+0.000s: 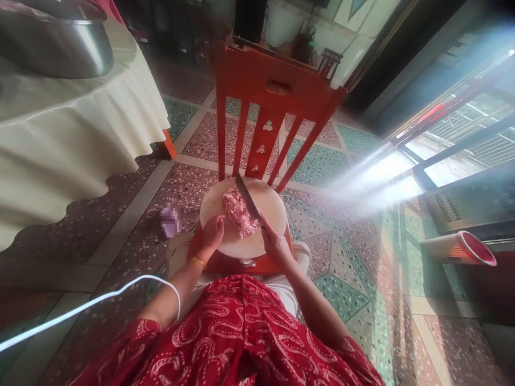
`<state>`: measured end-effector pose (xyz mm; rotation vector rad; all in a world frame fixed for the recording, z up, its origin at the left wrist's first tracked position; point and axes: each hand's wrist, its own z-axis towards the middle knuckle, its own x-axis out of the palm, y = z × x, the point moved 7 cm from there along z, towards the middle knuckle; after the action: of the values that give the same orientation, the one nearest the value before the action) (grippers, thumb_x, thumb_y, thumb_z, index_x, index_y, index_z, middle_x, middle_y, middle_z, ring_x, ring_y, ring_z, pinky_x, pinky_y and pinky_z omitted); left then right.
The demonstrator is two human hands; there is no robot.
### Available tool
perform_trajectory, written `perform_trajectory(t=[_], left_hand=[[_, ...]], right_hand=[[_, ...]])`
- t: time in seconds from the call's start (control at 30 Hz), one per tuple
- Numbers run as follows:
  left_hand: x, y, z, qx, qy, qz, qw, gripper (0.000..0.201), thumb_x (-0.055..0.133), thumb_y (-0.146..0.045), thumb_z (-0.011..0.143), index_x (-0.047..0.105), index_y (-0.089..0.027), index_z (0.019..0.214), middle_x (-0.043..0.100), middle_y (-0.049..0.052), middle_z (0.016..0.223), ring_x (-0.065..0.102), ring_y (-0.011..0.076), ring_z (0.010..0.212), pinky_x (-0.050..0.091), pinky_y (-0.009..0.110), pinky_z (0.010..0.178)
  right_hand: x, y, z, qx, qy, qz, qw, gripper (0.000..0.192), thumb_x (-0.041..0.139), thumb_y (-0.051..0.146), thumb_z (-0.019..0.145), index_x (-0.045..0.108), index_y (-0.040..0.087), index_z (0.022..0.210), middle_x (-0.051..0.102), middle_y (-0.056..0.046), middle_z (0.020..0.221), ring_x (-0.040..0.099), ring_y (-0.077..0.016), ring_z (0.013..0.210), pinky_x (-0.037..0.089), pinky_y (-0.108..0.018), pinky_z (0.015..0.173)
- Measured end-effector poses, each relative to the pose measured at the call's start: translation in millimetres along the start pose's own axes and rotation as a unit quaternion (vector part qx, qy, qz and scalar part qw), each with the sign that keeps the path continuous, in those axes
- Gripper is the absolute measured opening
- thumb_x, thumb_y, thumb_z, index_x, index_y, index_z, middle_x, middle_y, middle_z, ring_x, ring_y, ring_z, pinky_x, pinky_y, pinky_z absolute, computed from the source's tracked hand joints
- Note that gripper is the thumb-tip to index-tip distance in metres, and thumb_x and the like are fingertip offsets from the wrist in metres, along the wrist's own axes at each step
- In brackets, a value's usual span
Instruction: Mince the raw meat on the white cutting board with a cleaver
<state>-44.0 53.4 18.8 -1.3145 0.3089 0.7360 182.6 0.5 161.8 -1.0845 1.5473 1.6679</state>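
My right hand (276, 244) is closed round the handle of a cleaver (248, 199). The dark blade slants up and to the left, over the right side of a heap of chopped pink meat (236, 210). Beneath the meat lies a round, pale cutting board (269, 199) on the seat of a red wooden chair (287, 75). At the board's near left rim, my left hand (212, 234) grips the edge, its fingers partly hidden. A yellow bangle circles that wrist.
On the left, a cloth-covered table (108, 107) bears a large metal pot (76, 40). A white cable (96, 304) crosses my left arm. A red-rimmed bin (454, 249) stands at right near the bright doorway. The floor is patterned terrazzo.
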Motion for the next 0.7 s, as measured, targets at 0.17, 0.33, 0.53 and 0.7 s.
perform_trajectory(t=[0.17, 0.33, 0.53, 0.7], left_hand=[[-1.2, -3.3, -0.2, 0.025, -0.015, 0.020, 0.999, 0.031, 0.035, -0.028, 0.092, 0.063, -0.017, 0.097, 0.070, 0.010, 0.095, 0.065, 0.0203, 0.092, 0.050, 0.034, 0.088], [1.2, -1.0, -1.0, 0.031, -0.001, 0.025, 0.999, 0.029, 0.036, -0.027, 0.092, 0.063, -0.018, 0.098, 0.069, 0.010, 0.097, 0.065, 0.0201, 0.093, 0.050, 0.034, 0.089], [1.1, -2.7, -2.6, 0.006, 0.020, 0.014, 1.000, 0.027, 0.038, -0.024, 0.089, 0.064, -0.017, 0.096, 0.069, 0.010, 0.095, 0.064, 0.0226, 0.092, 0.050, 0.038, 0.088], [-0.4, -8.6, -3.5, 0.016, 0.013, 0.015, 1.000, 0.028, 0.037, -0.025, 0.091, 0.063, -0.018, 0.098, 0.069, 0.010, 0.097, 0.064, 0.0217, 0.094, 0.049, 0.036, 0.091]], right_hand=[[-72.1, 47.0, 3.8, -0.103, -0.177, 0.104, 0.973, 0.051, 0.036, 0.028, 0.096, 0.036, 0.024, 0.147, 0.062, -0.007, 0.129, 0.065, -0.0167, 0.106, 0.052, -0.028, 0.090], [-27.4, 37.3, 30.6, -0.089, -0.170, 0.107, 0.975, 0.054, 0.035, 0.021, 0.094, 0.033, 0.018, 0.149, 0.058, -0.013, 0.133, 0.060, -0.0211, 0.116, 0.049, -0.034, 0.097], [46.9, -11.5, 16.7, 0.036, 0.101, -0.003, 0.994, 0.051, 0.042, 0.025, 0.095, 0.039, 0.027, 0.145, 0.074, -0.007, 0.100, 0.072, -0.0242, 0.086, 0.056, -0.036, 0.078], [-24.0, 28.3, 13.4, -0.070, -0.071, 0.065, 0.993, 0.051, 0.038, 0.028, 0.096, 0.037, 0.028, 0.147, 0.067, -0.006, 0.120, 0.067, -0.0227, 0.101, 0.055, -0.033, 0.086]])
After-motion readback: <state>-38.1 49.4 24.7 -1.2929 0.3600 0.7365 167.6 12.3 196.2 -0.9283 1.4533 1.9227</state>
